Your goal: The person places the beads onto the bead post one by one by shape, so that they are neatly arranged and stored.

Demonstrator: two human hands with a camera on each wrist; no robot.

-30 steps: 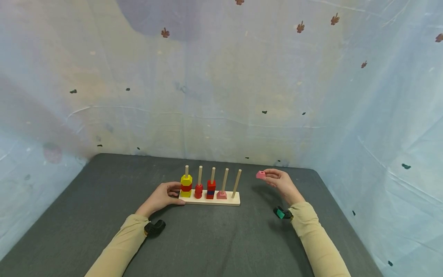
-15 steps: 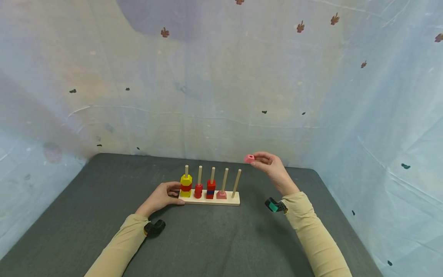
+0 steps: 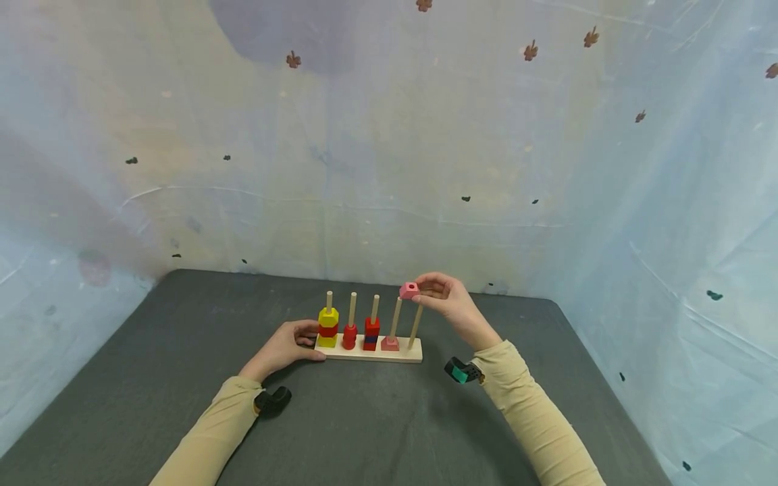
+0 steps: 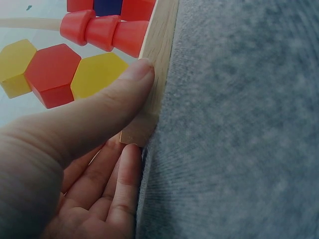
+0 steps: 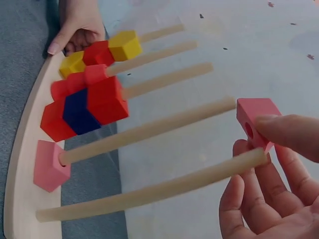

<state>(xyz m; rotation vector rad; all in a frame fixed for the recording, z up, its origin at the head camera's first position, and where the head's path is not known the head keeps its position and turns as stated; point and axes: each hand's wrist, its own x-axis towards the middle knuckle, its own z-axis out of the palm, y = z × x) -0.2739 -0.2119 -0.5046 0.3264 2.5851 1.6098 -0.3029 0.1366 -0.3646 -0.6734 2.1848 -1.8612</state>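
A wooden peg stacker (image 3: pixel 401 356) with several upright pegs sits on the dark table. My left hand (image 3: pixel 284 347) grips its left end, thumb on the front edge and fingers behind, as the left wrist view shows. Between thumb and fingers, my right hand (image 3: pixel 454 307) pinches a pink block (image 5: pixel 259 107) with a hole through it. That block is close to the tip of the fourth peg (image 5: pixel 149 130), apart from it in the right wrist view. Low on the same peg sits another pink block (image 5: pixel 50 167). The fifth peg (image 5: pixel 154 191) is bare and passes near my right fingers.
On the first peg are yellow and red hexagonal blocks (image 3: pixel 328 322). Red round beads (image 3: pixel 349 337) fill the second peg's lower part, and red and blue cubes (image 3: pixel 371 333) the third's. A patterned sheet (image 3: pixel 389 169) hangs behind the dark table (image 3: pixel 365 425).
My right hand has carried the pink block left, first rising and then lowering a little, from right of the stacker to the fourth peg's tip. My left hand stays on the stacker's end.
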